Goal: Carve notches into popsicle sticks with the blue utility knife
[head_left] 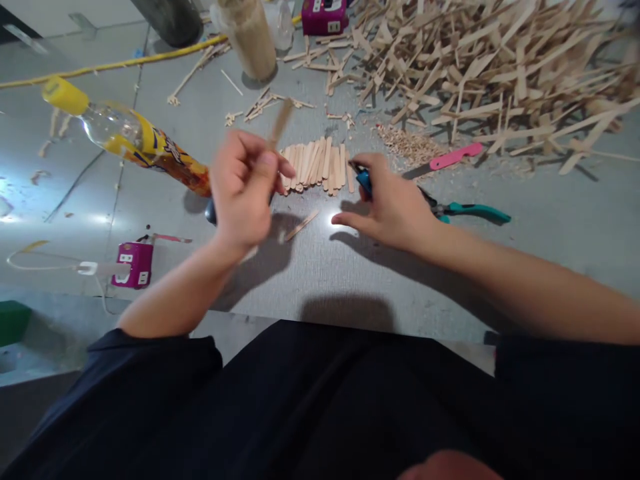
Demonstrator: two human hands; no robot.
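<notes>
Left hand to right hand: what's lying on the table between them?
Between the left hand and the right hand, the head view shows a row of flat wooden sticks, with one loose stick on its near side.

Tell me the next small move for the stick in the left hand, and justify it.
Probably lower the flat wooden stick onto the row of sticks: the left hand holds it raised between thumb and fingers, and similar sticks lie side by side just next to that hand.

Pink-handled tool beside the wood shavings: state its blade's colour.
The blade is dark grey, seen in the head view.
</notes>
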